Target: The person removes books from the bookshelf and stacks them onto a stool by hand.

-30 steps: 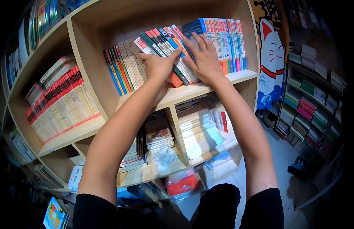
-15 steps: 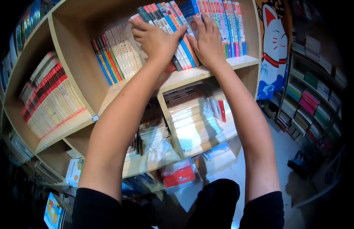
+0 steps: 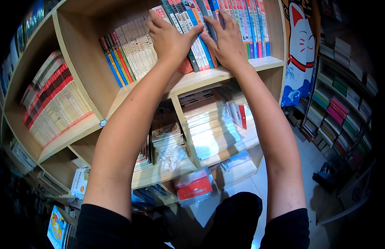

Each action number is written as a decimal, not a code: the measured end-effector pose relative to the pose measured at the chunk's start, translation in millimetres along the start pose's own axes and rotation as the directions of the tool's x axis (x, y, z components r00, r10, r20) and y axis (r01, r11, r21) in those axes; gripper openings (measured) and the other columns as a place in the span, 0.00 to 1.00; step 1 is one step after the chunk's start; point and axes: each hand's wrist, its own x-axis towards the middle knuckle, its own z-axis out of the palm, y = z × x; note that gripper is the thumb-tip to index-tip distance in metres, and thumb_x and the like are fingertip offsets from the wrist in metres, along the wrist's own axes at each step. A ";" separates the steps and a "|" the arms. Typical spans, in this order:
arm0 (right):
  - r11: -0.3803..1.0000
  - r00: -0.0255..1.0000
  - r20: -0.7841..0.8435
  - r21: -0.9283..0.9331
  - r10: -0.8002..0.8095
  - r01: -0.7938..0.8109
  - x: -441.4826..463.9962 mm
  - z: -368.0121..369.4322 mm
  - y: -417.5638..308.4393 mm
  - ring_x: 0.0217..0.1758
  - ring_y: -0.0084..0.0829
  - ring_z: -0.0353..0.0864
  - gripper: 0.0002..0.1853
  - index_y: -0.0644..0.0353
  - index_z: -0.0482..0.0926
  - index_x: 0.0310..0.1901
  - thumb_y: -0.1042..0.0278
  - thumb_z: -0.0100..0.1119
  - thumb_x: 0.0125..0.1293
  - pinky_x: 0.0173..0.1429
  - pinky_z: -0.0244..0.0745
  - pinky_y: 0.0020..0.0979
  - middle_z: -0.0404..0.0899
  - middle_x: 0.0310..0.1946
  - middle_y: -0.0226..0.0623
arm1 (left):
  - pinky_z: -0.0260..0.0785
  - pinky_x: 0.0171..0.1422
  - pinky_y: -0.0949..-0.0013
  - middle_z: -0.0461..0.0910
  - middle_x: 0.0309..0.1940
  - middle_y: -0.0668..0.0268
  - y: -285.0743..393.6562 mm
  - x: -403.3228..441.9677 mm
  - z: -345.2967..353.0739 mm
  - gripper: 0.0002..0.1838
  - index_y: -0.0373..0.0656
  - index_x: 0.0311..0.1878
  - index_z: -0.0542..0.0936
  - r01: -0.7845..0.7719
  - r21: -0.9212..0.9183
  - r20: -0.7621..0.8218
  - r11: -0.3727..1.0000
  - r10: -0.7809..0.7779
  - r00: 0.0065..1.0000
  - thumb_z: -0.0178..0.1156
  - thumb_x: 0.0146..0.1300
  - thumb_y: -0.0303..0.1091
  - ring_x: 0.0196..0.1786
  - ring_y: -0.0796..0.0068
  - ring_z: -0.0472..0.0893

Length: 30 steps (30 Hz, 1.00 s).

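Observation:
My left hand (image 3: 172,41) spans a bundle of books (image 3: 185,18) on the upper shelf, fingers on their left side and thumb across the spines. The spines are grey, white, blue and orange, and the bundle leans slightly. Against its right side rests my right hand (image 3: 230,45), fingers apart, the thumb near my left thumb. Right of that hand stands a row of books with white, pink and blue spines (image 3: 255,29). A red-orange book edge (image 3: 185,66) shows under my left hand. Both hands hide parts of the spines.
Cream-spined books (image 3: 136,47) stand left of my left hand. The wooden shelf edge (image 3: 258,65) runs below. Lower compartments hold wrapped stacks (image 3: 209,128) and crumpled white plastic (image 3: 171,157). A red package (image 3: 195,187) lies lower down. A cat-print banner (image 3: 299,41) hangs right.
The bundle has shifted right, towards the right-hand row. The blue book's cover, visible between them before, now shows mostly as an edge. My left fingers have moved closer to the bundle.

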 end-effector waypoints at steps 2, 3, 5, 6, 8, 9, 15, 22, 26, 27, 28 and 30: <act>1.000 1.000 0.012 0.010 0.005 -0.006 -0.8 -2.4 -2.3 0.78 0.55 0.57 0.32 0.48 0.74 0.70 0.45 0.66 0.68 0.80 0.57 0.52 0.61 0.74 0.49 | 0.63 0.75 0.48 0.54 0.72 0.29 -7.8 0.8 -1.9 0.80 0.24 0.78 0.37 -0.097 -0.030 0.030 0.995 0.098 0.995 0.78 0.45 0.72 0.75 0.31 0.61; 1.000 1.000 0.012 0.011 0.005 -0.005 -1.1 -2.1 -2.2 0.78 0.55 0.57 0.32 0.48 0.74 0.70 0.45 0.66 0.68 0.80 0.57 0.52 0.61 0.74 0.49 | 0.63 0.75 0.48 0.54 0.72 0.29 -10.2 0.9 -0.5 0.80 0.24 0.78 0.37 -0.097 -0.029 0.030 0.995 0.098 0.995 0.78 0.45 0.72 0.75 0.31 0.61; 1.000 0.999 0.043 -0.023 0.013 -0.012 -1.9 -0.1 -0.9 0.80 0.53 0.55 0.35 0.46 0.68 0.74 0.44 0.65 0.70 0.81 0.56 0.50 0.58 0.76 0.49 | 0.61 0.76 0.46 0.53 0.72 0.28 -13.4 2.5 1.8 0.78 0.25 0.78 0.37 -0.127 -0.031 0.038 0.991 0.128 0.991 0.76 0.48 0.71 0.76 0.31 0.57; 1.000 0.999 0.042 -0.023 0.011 -0.011 -2.6 1.1 0.7 0.80 0.53 0.55 0.35 0.46 0.68 0.74 0.44 0.65 0.70 0.81 0.56 0.50 0.58 0.76 0.49 | 0.61 0.76 0.46 0.53 0.72 0.28 -14.9 2.4 2.4 0.78 0.25 0.78 0.37 -0.127 -0.031 0.036 0.991 0.128 0.991 0.76 0.48 0.71 0.76 0.31 0.57; 1.000 1.000 0.026 -0.007 0.002 -0.002 -3.2 3.3 3.2 0.80 0.53 0.55 0.35 0.46 0.66 0.74 0.45 0.65 0.70 0.81 0.56 0.50 0.58 0.76 0.49 | 0.59 0.77 0.46 0.52 0.71 0.28 -18.1 2.1 3.1 0.78 0.24 0.78 0.36 -0.138 -0.063 0.059 0.988 0.142 0.988 0.75 0.49 0.72 0.76 0.31 0.55; 1.000 1.000 0.026 -0.006 0.001 -0.001 -3.0 4.4 4.5 0.80 0.53 0.55 0.35 0.46 0.66 0.74 0.45 0.65 0.70 0.81 0.56 0.50 0.58 0.76 0.49 | 0.59 0.77 0.46 0.52 0.71 0.28 -19.5 2.0 3.6 0.78 0.24 0.78 0.36 -0.138 -0.063 0.058 0.988 0.142 0.988 0.75 0.49 0.72 0.76 0.31 0.55; 0.998 0.998 -0.026 -0.033 -0.055 0.054 1.6 2.3 -4.0 0.78 0.53 0.57 0.33 0.45 0.70 0.71 0.58 0.68 0.65 0.79 0.58 0.52 0.59 0.75 0.48 | 0.63 0.75 0.46 0.54 0.70 0.27 -8.6 2.3 -4.3 0.76 0.22 0.77 0.35 -0.112 -0.040 0.034 0.993 0.113 0.993 0.80 0.49 0.60 0.74 0.29 0.61; 0.964 0.977 0.114 -0.180 -0.178 0.196 0.4 5.8 -3.4 0.80 0.52 0.55 0.35 0.38 0.72 0.71 0.59 0.70 0.60 0.81 0.56 0.52 0.58 0.78 0.45 | 0.73 0.68 0.49 0.58 0.70 0.28 19.1 4.0 -0.5 0.75 0.28 0.80 0.34 0.143 0.082 -0.048 0.986 -0.140 0.989 0.81 0.45 0.50 0.68 0.31 0.72; 0.975 0.977 0.164 -0.152 -0.137 0.163 -3.5 8.4 -3.1 0.83 0.52 0.50 0.36 0.35 0.70 0.72 0.56 0.69 0.61 0.84 0.52 0.53 0.53 0.81 0.44 | 0.76 0.65 0.49 0.60 0.70 0.31 20.3 8.5 -11.2 0.76 0.33 0.81 0.32 0.302 0.083 0.055 0.950 -0.307 0.950 0.81 0.45 0.49 0.62 0.33 0.78; 0.972 0.976 0.170 -0.172 -0.133 0.162 -2.1 6.9 -2.9 0.84 0.52 0.50 0.36 0.35 0.70 0.72 0.57 0.68 0.61 0.84 0.51 0.53 0.52 0.81 0.45 | 0.76 0.64 0.49 0.61 0.70 0.32 20.4 9.3 -15.4 0.76 0.35 0.81 0.31 0.327 0.079 0.064 0.942 -0.333 0.941 0.81 0.45 0.48 0.61 0.33 0.80; 0.977 0.978 0.178 -0.159 -0.114 0.143 -3.1 9.6 -1.4 0.84 0.52 0.49 0.35 0.36 0.70 0.72 0.57 0.67 0.62 0.84 0.50 0.54 0.51 0.82 0.45 | 0.77 0.64 0.51 0.65 0.65 0.31 18.8 7.3 -21.2 0.73 0.36 0.81 0.31 0.319 0.067 0.040 0.945 -0.322 0.946 0.78 0.47 0.44 0.60 0.34 0.80; 0.976 0.978 0.178 -0.164 -0.114 0.143 -2.5 9.1 -2.6 0.84 0.51 0.49 0.35 0.37 0.71 0.71 0.56 0.69 0.60 0.84 0.51 0.54 0.53 0.81 0.45 | 0.76 0.66 0.51 0.66 0.66 0.31 7.8 6.9 -40.2 0.73 0.35 0.81 0.32 0.317 0.019 0.045 0.948 -0.318 0.947 0.78 0.46 0.44 0.61 0.34 0.79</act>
